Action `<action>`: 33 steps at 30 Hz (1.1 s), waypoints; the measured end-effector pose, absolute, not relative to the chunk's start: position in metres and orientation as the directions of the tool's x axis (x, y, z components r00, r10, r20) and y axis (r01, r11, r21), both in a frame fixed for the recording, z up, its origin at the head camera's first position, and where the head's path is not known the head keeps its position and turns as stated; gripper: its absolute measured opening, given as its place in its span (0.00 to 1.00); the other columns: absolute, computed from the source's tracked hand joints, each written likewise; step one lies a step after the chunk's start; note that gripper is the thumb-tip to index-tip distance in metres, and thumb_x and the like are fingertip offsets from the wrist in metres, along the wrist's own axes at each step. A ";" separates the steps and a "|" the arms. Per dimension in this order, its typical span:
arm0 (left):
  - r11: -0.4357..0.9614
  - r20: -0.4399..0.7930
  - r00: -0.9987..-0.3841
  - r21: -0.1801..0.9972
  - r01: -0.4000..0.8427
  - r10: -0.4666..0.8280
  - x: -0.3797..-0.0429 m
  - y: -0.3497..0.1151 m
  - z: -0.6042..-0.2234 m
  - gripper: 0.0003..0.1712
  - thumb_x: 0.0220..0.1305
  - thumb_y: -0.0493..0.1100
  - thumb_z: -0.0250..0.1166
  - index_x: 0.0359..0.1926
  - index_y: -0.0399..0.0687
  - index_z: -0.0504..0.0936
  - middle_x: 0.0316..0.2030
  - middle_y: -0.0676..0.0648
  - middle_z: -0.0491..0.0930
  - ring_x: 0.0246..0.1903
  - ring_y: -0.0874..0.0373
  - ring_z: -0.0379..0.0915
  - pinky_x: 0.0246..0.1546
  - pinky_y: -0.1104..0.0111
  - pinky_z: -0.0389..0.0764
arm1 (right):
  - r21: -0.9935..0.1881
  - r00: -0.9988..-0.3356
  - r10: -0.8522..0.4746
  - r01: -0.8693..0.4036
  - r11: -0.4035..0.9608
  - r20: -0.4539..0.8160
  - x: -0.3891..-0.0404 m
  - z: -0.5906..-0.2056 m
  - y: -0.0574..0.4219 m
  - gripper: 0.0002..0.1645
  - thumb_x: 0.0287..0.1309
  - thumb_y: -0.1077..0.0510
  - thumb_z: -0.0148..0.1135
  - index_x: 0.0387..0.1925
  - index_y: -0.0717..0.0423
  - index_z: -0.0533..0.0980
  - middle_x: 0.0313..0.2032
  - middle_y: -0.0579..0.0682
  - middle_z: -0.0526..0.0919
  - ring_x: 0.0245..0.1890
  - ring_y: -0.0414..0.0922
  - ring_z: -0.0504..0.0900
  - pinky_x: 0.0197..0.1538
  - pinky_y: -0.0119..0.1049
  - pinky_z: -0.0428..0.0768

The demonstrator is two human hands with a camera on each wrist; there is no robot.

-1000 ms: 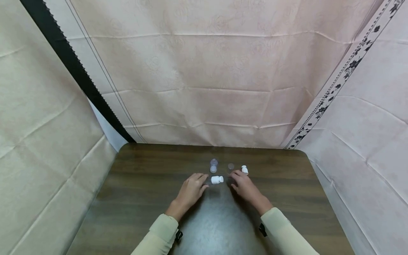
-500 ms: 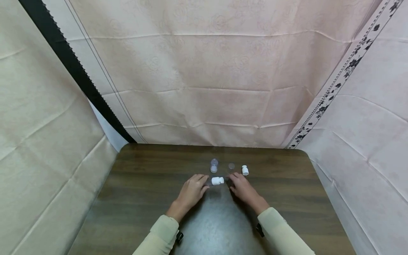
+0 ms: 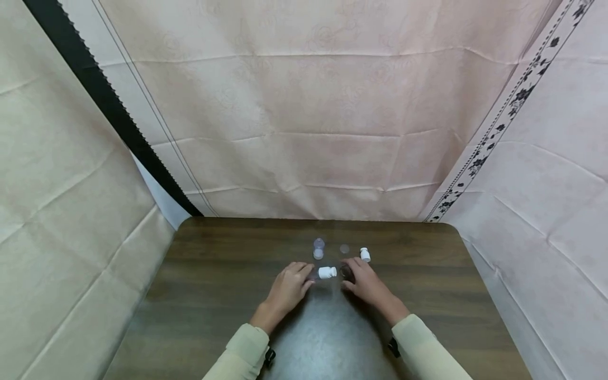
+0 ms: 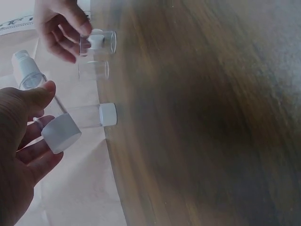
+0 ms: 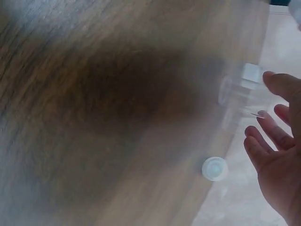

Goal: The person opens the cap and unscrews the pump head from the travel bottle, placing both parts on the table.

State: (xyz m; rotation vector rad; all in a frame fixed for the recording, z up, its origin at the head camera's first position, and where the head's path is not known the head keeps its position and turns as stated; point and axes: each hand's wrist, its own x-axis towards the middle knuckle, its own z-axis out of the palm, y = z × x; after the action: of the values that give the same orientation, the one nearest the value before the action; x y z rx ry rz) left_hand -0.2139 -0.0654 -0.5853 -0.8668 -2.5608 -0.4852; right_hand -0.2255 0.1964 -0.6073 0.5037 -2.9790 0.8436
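Note:
My left hand point(image 3: 290, 285) grips a white-and-clear bottle above the table, thumb against its clear wall. In the left wrist view, its white base or cap point(image 4: 61, 134) is by the fingertips, and a narrower white neck piece point(image 4: 24, 68) sticks out at the other end. My right hand point(image 3: 368, 282) holds a clear cup point(image 4: 110, 42) between thumb and fingers, a short way right of the bottle; the see-through wall is hard to make out in the right wrist view. A small white bottle point(image 3: 364, 255) stands just beyond the right hand.
Behind the hands stand a clear container with a white end point(image 3: 319, 248) and another clear cup point(image 3: 344, 248). They rest on the brown wooden table point(image 3: 228, 248), whose far edge meets a pale cloth curtain point(image 3: 304, 132). Cloth also hangs on both sides.
My right hand has drawn away from the small white bottle, and the clear cup now shows between its fingers. My left hand has shifted slightly right with its bottle.

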 end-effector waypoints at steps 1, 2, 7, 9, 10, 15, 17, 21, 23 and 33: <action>0.748 0.468 -0.726 0.183 0.638 0.504 -0.213 -0.064 -0.585 0.23 0.60 0.46 0.78 0.54 0.44 0.86 0.47 0.47 0.87 0.47 0.54 0.83 0.49 0.62 0.85 | -0.516 -0.944 -0.311 -0.323 0.794 0.114 -0.223 -0.605 0.197 0.34 0.58 0.57 0.77 0.65 0.57 0.75 0.59 0.55 0.79 0.58 0.53 0.79 0.59 0.53 0.81; 0.748 0.470 -0.720 0.169 0.642 0.511 -0.213 -0.063 -0.585 0.23 0.60 0.47 0.78 0.54 0.44 0.86 0.47 0.47 0.87 0.46 0.54 0.83 0.49 0.62 0.85 | -0.526 -0.937 -0.320 -0.344 0.777 0.140 -0.221 -0.602 0.197 0.35 0.57 0.57 0.78 0.64 0.58 0.75 0.58 0.55 0.79 0.58 0.53 0.79 0.59 0.53 0.81; 0.748 0.478 -0.694 0.107 0.654 0.538 -0.213 -0.055 -0.583 0.23 0.59 0.48 0.78 0.54 0.45 0.87 0.45 0.49 0.86 0.44 0.56 0.81 0.47 0.63 0.84 | -0.589 -0.895 -0.353 -0.444 0.675 0.271 -0.211 -0.588 0.197 0.36 0.55 0.56 0.80 0.63 0.58 0.76 0.58 0.54 0.81 0.56 0.53 0.83 0.56 0.50 0.83; 0.747 0.482 -0.686 0.092 0.658 0.545 -0.214 -0.051 -0.582 0.23 0.59 0.48 0.78 0.53 0.46 0.87 0.44 0.50 0.85 0.43 0.57 0.80 0.45 0.64 0.83 | -0.651 -0.897 -0.348 -0.439 0.619 0.275 -0.208 -0.583 0.196 0.35 0.57 0.56 0.78 0.64 0.57 0.75 0.58 0.54 0.81 0.57 0.53 0.83 0.57 0.49 0.84; 0.745 0.485 -0.681 0.085 0.661 0.549 -0.215 -0.050 -0.582 0.22 0.60 0.49 0.78 0.53 0.46 0.87 0.44 0.50 0.85 0.42 0.57 0.79 0.44 0.64 0.82 | -0.690 -0.903 -0.338 -0.422 0.588 0.264 -0.207 -0.581 0.195 0.35 0.58 0.56 0.77 0.65 0.56 0.75 0.59 0.54 0.81 0.57 0.53 0.83 0.57 0.49 0.84; 0.723 0.503 -0.645 0.057 0.689 0.576 -0.215 -0.041 -0.579 0.20 0.60 0.49 0.78 0.50 0.47 0.87 0.42 0.51 0.84 0.40 0.58 0.76 0.40 0.66 0.79 | -0.835 -0.960 -0.235 -0.254 0.488 0.155 -0.202 -0.571 0.188 0.29 0.65 0.54 0.71 0.65 0.54 0.76 0.58 0.57 0.83 0.56 0.52 0.84 0.56 0.45 0.85; 0.719 0.507 -0.635 0.042 0.694 0.583 -0.215 -0.039 -0.579 0.19 0.60 0.50 0.78 0.49 0.47 0.87 0.42 0.51 0.83 0.40 0.58 0.76 0.38 0.67 0.77 | -0.855 -0.977 -0.192 -0.179 0.487 0.095 -0.202 -0.568 0.186 0.23 0.68 0.53 0.68 0.62 0.54 0.78 0.54 0.55 0.85 0.51 0.48 0.85 0.51 0.40 0.85; 0.725 0.504 -0.632 0.019 0.689 0.588 -0.214 -0.034 -0.579 0.19 0.59 0.50 0.78 0.48 0.48 0.86 0.41 0.52 0.82 0.39 0.58 0.74 0.35 0.68 0.73 | -0.874 -0.990 -0.143 -0.070 0.481 0.001 -0.203 -0.566 0.183 0.14 0.72 0.55 0.64 0.53 0.56 0.82 0.42 0.50 0.86 0.39 0.44 0.82 0.39 0.32 0.80; 0.727 0.508 -0.630 0.013 0.687 0.587 -0.213 -0.033 -0.579 0.19 0.58 0.50 0.79 0.47 0.48 0.86 0.40 0.52 0.82 0.38 0.58 0.74 0.34 0.68 0.72 | -0.883 -0.991 -0.129 -0.043 0.468 -0.020 -0.204 -0.566 0.183 0.11 0.71 0.57 0.64 0.49 0.57 0.83 0.39 0.49 0.85 0.36 0.45 0.80 0.36 0.31 0.79; 0.722 0.546 -0.608 0.008 0.692 0.576 -0.212 -0.028 -0.578 0.21 0.53 0.50 0.82 0.44 0.49 0.85 0.39 0.52 0.82 0.36 0.58 0.73 0.32 0.68 0.70 | -0.930 -0.983 -0.124 0.084 0.357 -0.136 -0.203 -0.568 0.184 0.09 0.73 0.59 0.62 0.46 0.61 0.82 0.40 0.55 0.86 0.38 0.52 0.88 0.41 0.42 0.87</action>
State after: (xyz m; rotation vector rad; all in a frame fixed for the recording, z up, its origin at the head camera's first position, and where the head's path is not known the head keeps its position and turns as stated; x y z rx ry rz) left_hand -0.2119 -0.0276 -0.5782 -0.9636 -2.4072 -0.2973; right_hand -0.2027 0.1837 -0.5679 0.0406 -2.7332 1.8932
